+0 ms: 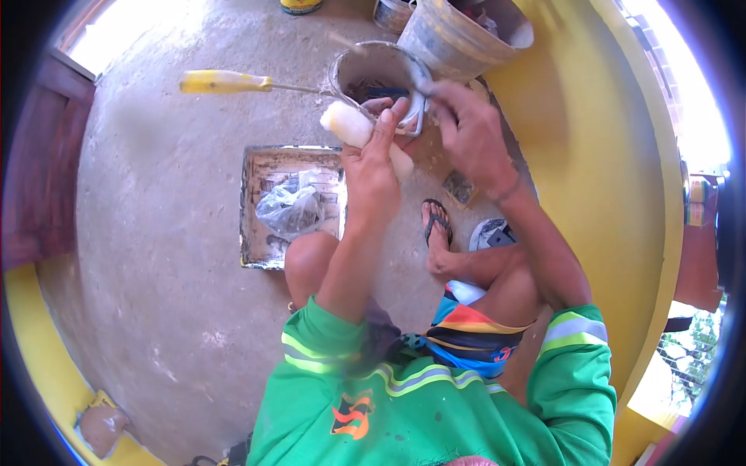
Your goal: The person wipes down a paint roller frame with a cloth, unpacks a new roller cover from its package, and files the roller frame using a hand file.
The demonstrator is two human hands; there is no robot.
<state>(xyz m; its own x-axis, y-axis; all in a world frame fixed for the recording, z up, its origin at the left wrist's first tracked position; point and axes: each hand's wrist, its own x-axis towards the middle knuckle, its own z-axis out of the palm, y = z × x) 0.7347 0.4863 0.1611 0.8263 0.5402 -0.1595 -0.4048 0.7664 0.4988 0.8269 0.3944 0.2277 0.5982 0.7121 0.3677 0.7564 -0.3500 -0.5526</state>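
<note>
My left hand (374, 167) is closed around the pale, fluffy sleeve of a paint roller (342, 123), the thumb lying along it. The roller's yellow handle (225, 81) points left, and its metal rod runs right toward a grey bucket (336, 71). A bent wire shows beside my fingers at the bucket's near side. My right hand (472, 132), slightly blurred, has its fingers bent together at the bucket's right rim, close to that wire. Whatever is between those fingers, I cannot make out. Dark bits lie inside the bucket.
A paint-stained tray (245, 210) holding a clear plastic bag (291, 206) lies on the concrete floor. A large dirty bucket (439, 39) stands by the yellow wall (590, 155). My sandalled foot (437, 225) is near a small stained block (458, 189). A wooden door (47, 155) is at left.
</note>
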